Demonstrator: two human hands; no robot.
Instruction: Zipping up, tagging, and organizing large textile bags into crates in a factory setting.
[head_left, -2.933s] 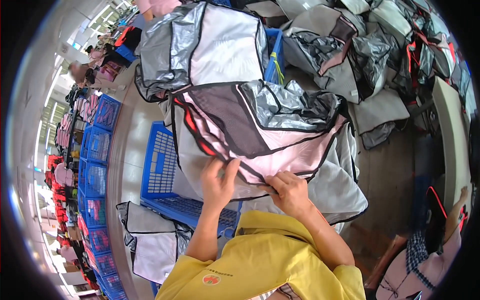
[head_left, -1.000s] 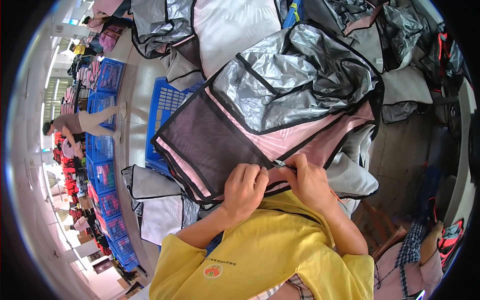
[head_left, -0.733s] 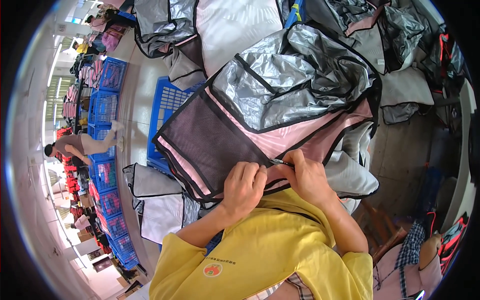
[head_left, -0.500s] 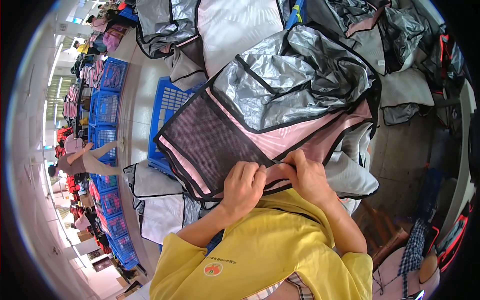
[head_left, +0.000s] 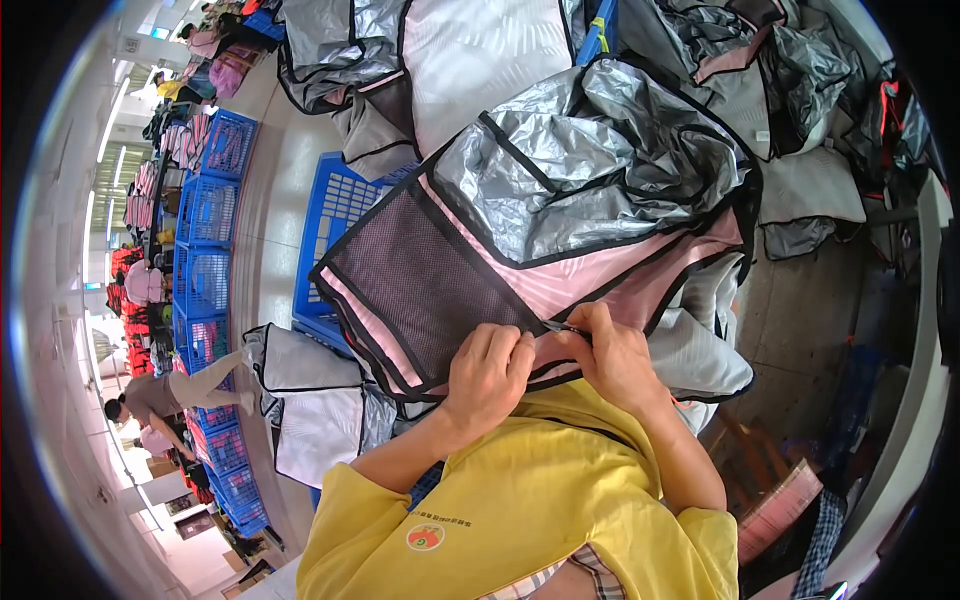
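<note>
A pink insulated bag (head_left: 572,287) with black edging lies across my lap, its crumpled silver lining (head_left: 500,205) facing up. A dark mesh pocket (head_left: 425,275) covers its left part. My left hand (head_left: 485,378) is closed, pinching the bag's fabric by the black trim at the pocket's lower right corner. Close beside it, my right hand (head_left: 622,362) is closed around a small pointed metal tool (head_left: 562,327) that looks like thread snips. The tool's tip points left toward my left fingertips. Most of the tool is hidden in my fingers.
A blue plastic crate (head_left: 325,215) stands behind the bag at left. More silver-lined bag pieces (head_left: 320,400) lie at left, with others (head_left: 810,190) at far right. Blue crates (head_left: 208,215) line the aisle, where another person (head_left: 165,395) is bending. A pale curved edge (head_left: 935,270) rises at right.
My hands hold nearly the same pose at the trim, and more of the metal tool shows. The person in the aisle has moved nearer and bent down. The view has shifted slightly.
</note>
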